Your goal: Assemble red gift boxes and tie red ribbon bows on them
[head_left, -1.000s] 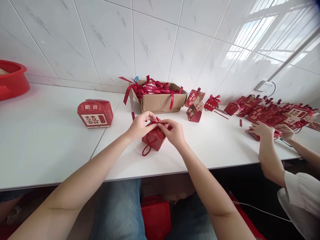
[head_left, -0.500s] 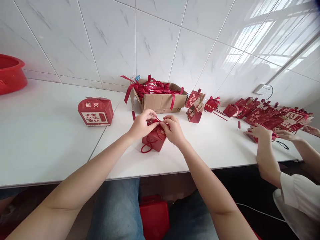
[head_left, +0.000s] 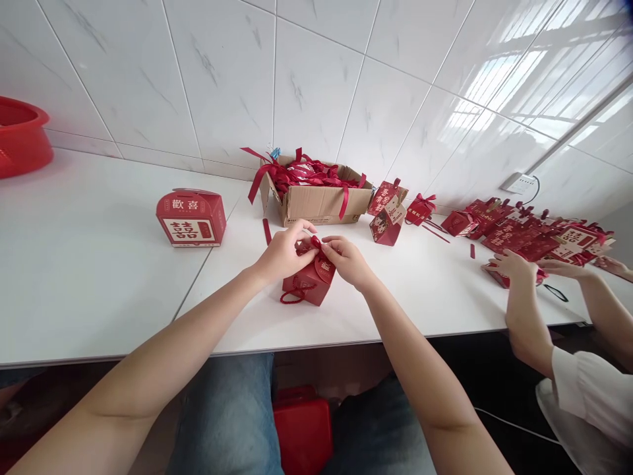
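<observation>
A small red gift box (head_left: 309,284) with gold print stands on the white table in front of me, a red cord handle (head_left: 297,290) hanging down its near side. On top of it is a red ribbon (head_left: 316,243), gathered into a small bow or knot. My left hand (head_left: 291,249) pinches the ribbon from the left, thumb and forefinger together. From the right, my right hand (head_left: 345,257) grips the ribbon between thumb and fingers. Both hands partly cover the box top.
A cardboard box (head_left: 326,203) full of red ribbons stands by the wall. A larger red box (head_left: 191,218) is at left, near a red plastic basket (head_left: 22,142). Small boxes (head_left: 388,221) stand right of the carton. A co-worker's hands (head_left: 517,265) work beside piled red boxes (head_left: 524,231).
The ribbon between my fingers now shows as a rounder, tighter bow or knot. My hands have shifted slightly, and the gift box has turned a little. The view has moved slightly.
</observation>
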Demonstrator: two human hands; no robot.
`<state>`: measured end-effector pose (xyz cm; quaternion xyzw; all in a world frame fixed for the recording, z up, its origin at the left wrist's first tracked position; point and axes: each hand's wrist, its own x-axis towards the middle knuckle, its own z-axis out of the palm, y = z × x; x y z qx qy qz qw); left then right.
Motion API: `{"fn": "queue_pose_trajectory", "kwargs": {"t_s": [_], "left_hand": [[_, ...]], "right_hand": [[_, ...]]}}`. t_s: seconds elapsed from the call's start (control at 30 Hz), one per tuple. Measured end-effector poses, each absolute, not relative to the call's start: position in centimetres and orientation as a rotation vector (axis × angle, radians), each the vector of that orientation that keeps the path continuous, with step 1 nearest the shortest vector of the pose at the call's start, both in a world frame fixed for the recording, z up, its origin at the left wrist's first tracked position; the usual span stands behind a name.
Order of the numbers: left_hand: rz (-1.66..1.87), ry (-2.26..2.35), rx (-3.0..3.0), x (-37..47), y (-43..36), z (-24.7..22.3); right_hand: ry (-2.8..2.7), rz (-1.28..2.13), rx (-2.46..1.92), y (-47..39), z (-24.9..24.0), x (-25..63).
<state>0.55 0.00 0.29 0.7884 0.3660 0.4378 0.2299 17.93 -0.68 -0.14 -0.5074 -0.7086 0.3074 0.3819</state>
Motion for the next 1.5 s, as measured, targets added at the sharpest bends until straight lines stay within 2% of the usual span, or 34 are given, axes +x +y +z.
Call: {"fn": "queue_pose_trajectory", "kwargs": {"t_s": [0.17,0.3,0.8,1.0,1.17,1.4,1.5], "left_hand": [[1.24,1.046,2.14,0.7,0.0,-0.1],[1.284,1.001,2.209,0.3,0.0,0.0],[1.07,0.873,2.303,-0.9,0.4,0.3],[0.998,0.847,2.248,-1.3,0.8,0.4],[0.99,0.801,2.225,-1.5,1.2,0.1],[0.983,0.795,2.233,-1.6,1.3,-0.1],[0.98,0.803,2.233,-1.5,1.2,-0.1]], "right_hand": [[-1.682,0.992,-1.23,-1.0,-0.3,17.6],[-1.575,1.046,-1.225,-1.4,-0.3,17.3],[-1.488,1.163,-1.257,-5.1,0.5,17.9],[-1.522,0.908,-1.246,-3.8,-1.4,19.4],[-1.687,0.974,-1.062,-1.9,-2.5,19.9],[-1.936,0.506,-1.097,-1.6,-0.9,20.4],[-2.009,0.415,-1.221,-3.3,1.0,21.0]]}}
